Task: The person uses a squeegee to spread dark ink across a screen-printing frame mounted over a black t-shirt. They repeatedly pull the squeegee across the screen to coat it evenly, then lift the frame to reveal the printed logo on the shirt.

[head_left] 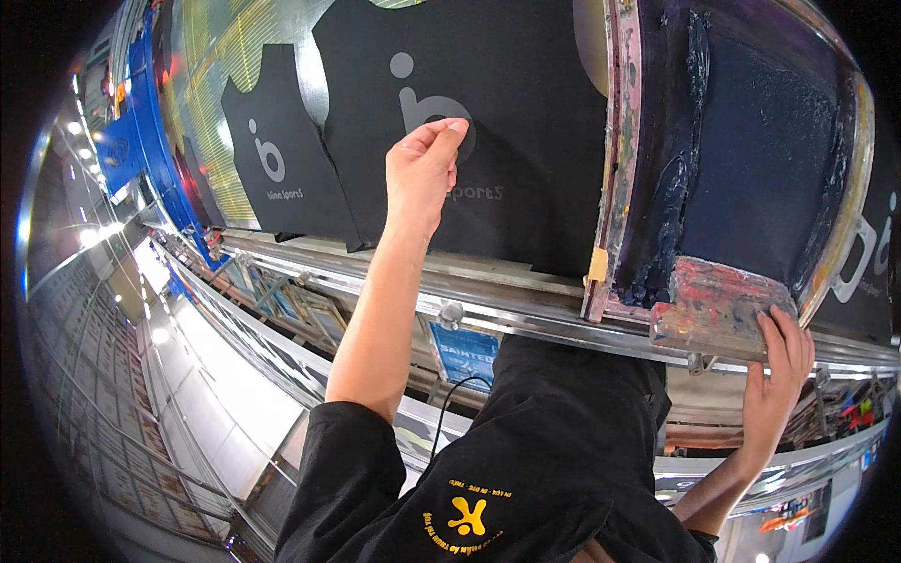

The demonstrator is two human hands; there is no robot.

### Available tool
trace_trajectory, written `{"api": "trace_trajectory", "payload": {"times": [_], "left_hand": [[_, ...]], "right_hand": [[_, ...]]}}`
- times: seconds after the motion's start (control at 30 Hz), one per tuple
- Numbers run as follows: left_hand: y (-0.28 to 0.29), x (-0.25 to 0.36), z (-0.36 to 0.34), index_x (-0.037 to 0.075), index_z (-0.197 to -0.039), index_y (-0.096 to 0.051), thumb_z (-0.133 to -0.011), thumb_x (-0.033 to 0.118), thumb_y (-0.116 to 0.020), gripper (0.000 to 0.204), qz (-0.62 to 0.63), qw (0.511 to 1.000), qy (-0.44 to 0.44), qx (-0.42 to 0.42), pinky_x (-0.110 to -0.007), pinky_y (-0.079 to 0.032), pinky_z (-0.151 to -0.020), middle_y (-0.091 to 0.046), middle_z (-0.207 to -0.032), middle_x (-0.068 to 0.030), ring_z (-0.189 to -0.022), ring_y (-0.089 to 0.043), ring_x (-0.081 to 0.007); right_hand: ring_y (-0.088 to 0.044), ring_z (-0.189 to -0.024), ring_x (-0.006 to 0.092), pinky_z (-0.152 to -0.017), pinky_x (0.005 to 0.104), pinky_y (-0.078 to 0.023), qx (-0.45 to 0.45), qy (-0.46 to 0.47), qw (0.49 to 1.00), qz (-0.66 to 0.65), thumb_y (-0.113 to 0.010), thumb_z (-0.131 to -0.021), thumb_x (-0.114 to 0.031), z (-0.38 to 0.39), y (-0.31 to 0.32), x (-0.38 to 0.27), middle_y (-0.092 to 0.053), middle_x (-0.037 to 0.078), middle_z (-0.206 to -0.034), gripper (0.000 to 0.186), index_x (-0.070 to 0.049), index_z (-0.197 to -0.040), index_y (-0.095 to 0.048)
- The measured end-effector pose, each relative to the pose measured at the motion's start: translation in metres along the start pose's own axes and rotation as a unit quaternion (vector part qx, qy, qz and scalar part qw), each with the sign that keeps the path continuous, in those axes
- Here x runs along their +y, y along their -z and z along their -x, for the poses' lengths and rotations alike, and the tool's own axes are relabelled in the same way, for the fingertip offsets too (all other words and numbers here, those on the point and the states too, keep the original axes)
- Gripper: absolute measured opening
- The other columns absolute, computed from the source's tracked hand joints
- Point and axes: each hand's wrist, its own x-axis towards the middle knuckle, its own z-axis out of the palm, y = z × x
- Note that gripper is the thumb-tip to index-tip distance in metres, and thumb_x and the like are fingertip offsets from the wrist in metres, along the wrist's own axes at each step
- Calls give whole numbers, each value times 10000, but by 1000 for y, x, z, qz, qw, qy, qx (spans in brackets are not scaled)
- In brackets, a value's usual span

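Observation:
Thumb and fingers of my left hand (427, 174) are pinched together over a large black fabric panel (544, 188) with a grey printed logo. Whatever the fingertips hold, if anything, is too small to make out. A smaller black fabric panel (282, 113) with the same kind of print lies to its left. On the right, a screen-printing frame (610, 141) has a dark mesh (760, 122) streaked with thick, dark ink (690, 122). At its near end leans an ink-stained squeegee (718, 305). My right hand (786, 352) grips the squeegee's right end, fingers over its top.
A metal rail (526, 286) runs along the table's near edge, close to my body. The frame has a white handle (852, 253) on its right side. Blue metal parts (155, 141) stand at the left. Below the rail hangs a blue sign (465, 354).

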Motion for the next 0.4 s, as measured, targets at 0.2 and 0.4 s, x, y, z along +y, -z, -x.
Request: {"api": "trace_trajectory", "payload": {"times": [0.2,0.4], "left_hand": [[-4,-2,0,-21,-1117,-782,-1002,210,-756,260,-70,997,-27,36,-214,-344,-526,-602,-726,64,-604,-469,-14],[-9,-1,4,-13,-1137,-790,-1006,227,-751,276,-50,998,5,42,-216,-360,-557,-619,-755,59,-643,-486,-16]], "right_hand": [[-537,-1388,328,-1278,544,-270,-1,-1,1000,-1,-574,-741,14,0,0,-1,-627,117,-1416,589,-42,-1315,-693],[-530,-1397,338,-1281,541,-261,-10,8,1000,-18,-587,-739,-1,0,1,3,-620,119,-1433,607,-60,-1335,-692]]}}
